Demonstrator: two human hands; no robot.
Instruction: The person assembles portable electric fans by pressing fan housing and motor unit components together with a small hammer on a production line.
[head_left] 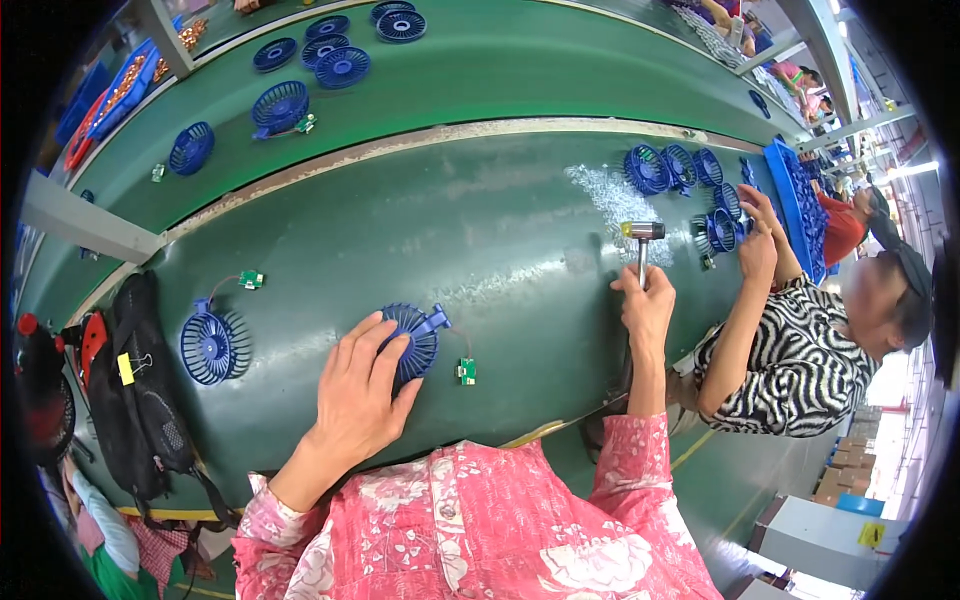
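Note:
My left hand (358,395) rests over a round blue slatted fan housing (424,345) on the green table (520,345), its fingers holding the left side of the rim. A short stem points to the upper right. From it a thin wire runs to a small green circuit board (466,371) on the tabletop. To the right, my right hand (650,310) is closed round the handle of a small hammer (643,231). The hammer's head, yellow at one end and dark at the other, is raised away from the housing.
Another blue fan housing (208,345) with a wired board (251,280) lies left, near a black bag (140,400). Small clear pieces (615,200) are scattered at far right. Beside more housings (648,170), a co-worker (800,350) works. Beyond runs a green conveyor belt (480,85).

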